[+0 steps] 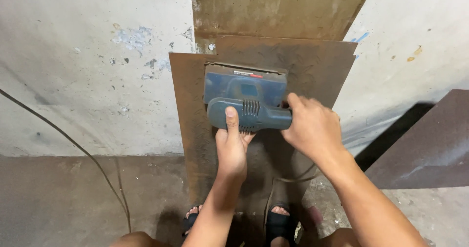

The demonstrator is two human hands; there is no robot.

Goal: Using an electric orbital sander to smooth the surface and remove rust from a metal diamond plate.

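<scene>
A blue-grey electric sander [245,96] lies flat against a rusty brown metal sheet [312,66] that leans upright on the wall. My left hand [231,144] cups the sander's rounded front from below, thumb pressed up onto the housing. My right hand [312,127] wraps the rear handle on the right side. The sander's flat base plate faces the sheet near its upper left part.
A second rusty sheet [273,8] stands behind the first. A pale plastered wall [88,71] fills the background. A black cable [63,134] runs down the wall to the floor. Another dark sheet [430,144] leans at the right. My sandalled feet [279,222] stand below.
</scene>
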